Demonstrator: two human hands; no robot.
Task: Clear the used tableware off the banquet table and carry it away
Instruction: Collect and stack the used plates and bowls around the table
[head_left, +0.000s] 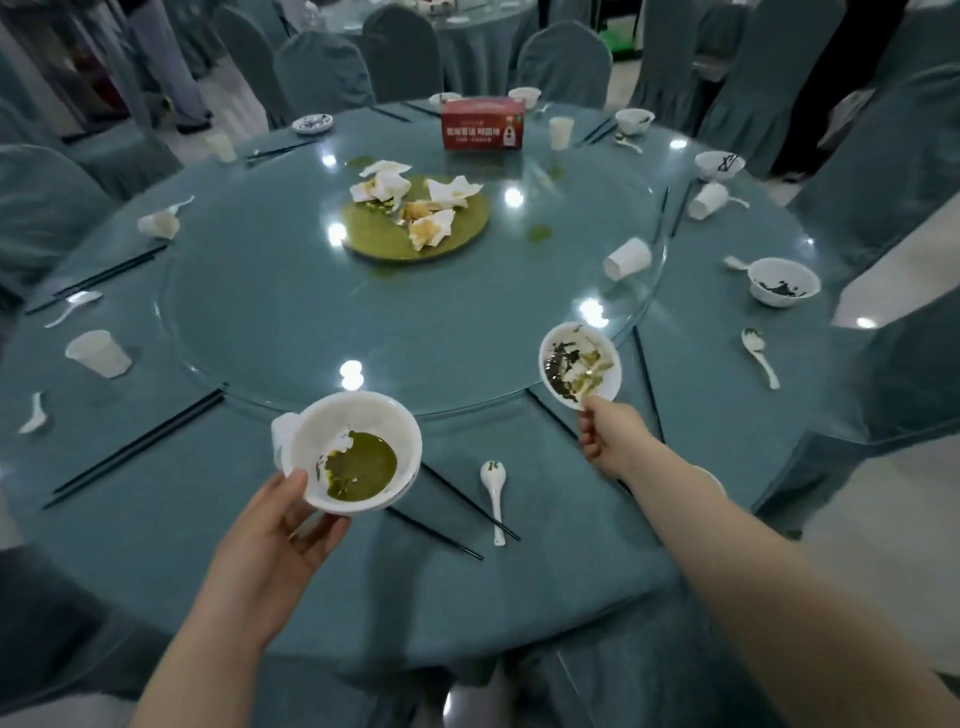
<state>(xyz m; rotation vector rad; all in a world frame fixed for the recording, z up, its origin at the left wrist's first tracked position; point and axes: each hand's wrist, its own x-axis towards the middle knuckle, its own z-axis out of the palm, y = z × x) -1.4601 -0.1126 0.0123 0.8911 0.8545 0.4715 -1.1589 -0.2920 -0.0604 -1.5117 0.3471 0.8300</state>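
Both my hands hold dirty bowls.
My left hand (283, 525) grips the soup bowl (358, 451) low in the frame; my right hand (602, 434) pinches a smaller bowl (580, 368). Cups, spoons and chopsticks (137, 447) are left on the table (156, 545).

A matt teal cloth (218, 545) covered the tabletop, with a glossy glass turntable (270, 312) mirroring ceiling lights. The bowls (400, 431) and spoon (494, 486) looked smooth, glazed white; crumpled paper napkins (387, 184) lay at the centre.
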